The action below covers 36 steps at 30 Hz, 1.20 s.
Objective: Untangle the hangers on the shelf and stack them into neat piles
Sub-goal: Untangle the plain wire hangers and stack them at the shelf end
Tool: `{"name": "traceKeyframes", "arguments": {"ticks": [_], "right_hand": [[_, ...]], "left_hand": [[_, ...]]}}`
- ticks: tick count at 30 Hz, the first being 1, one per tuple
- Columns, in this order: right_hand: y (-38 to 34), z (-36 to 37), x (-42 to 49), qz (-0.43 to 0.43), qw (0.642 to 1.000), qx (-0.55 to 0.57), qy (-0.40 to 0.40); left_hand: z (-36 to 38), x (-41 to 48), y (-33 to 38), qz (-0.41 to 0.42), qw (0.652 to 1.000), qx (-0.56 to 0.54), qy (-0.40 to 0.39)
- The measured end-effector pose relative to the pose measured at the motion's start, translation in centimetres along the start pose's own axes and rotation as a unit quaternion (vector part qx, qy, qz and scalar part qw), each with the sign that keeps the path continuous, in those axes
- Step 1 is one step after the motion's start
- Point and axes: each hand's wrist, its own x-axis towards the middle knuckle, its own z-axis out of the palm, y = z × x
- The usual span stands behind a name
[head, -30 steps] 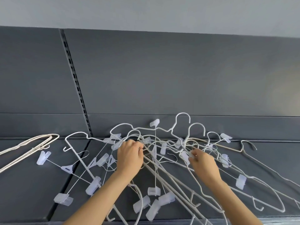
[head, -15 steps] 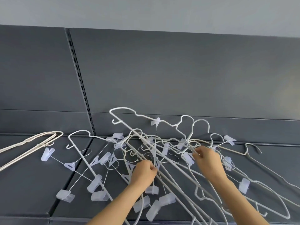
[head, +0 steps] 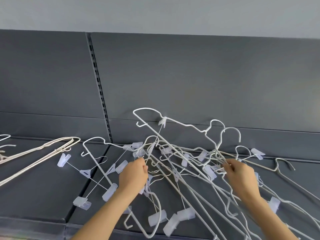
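A tangle of white wire hangers (head: 181, 163) with clear plastic clips lies on the dark grey shelf (head: 43, 193). My left hand (head: 132, 175) grips a thin wire in the middle of the tangle. One white hanger (head: 174, 121) is raised out of the pile, its shoulder tilted up against the back panel. My right hand (head: 240, 174) pinches wires at the right of the tangle, near the hooks. A clip hanger (head: 84, 172) lies flat left of my left hand.
A neat pile of white hangers (head: 43, 149) lies at the shelf's left. The grey back panel (head: 190, 80) with a slotted upright (head: 98, 87) stands right behind the tangle. The shelf's front edge (head: 31, 220) runs along the bottom left.
One hanger has risen out of the tangle, up and toward the back panel. My left hand moved right and toward me, then gripped a wire. My right hand stayed on the right wires.
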Motion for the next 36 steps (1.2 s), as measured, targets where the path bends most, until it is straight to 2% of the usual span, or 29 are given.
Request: {"name": "traceKeyframes", "arguments": {"ticks": [8,18,23,29,32,34,36], "right_hand": [[0.7,-2.7,0.6,-0.005,0.999,-0.003,0.048],[3.1,-6.2,-0.4,0.015,0.994,0.016,0.103],[3.8,-6.4,-1.1,0.011,0.994,0.044,0.096],[4.5,-7.0,-1.7,0.008,0.995,0.046,0.083],[4.5,-7.5,-1.9,0.008,0.995,0.053,0.086],[4.5,-7.8,-2.1,0.008,0.994,0.060,0.087],[4.2,-8.0,-2.2,0.014,0.994,0.071,0.079]], "left_hand": [[1.1,-1.0,-0.3,-0.010,0.999,0.041,-0.004],[2.4,-1.1,1.5,-0.013,0.992,0.100,-0.078],[3.8,-0.5,4.0,-0.028,0.987,0.032,-0.155],[4.1,0.5,5.0,-0.034,0.978,-0.062,-0.198],[3.3,0.5,4.8,-0.015,0.986,-0.035,-0.165],[2.3,-0.4,5.0,0.025,0.998,-0.016,-0.063],[1.3,-2.1,5.8,0.109,0.991,-0.061,0.054]]}}
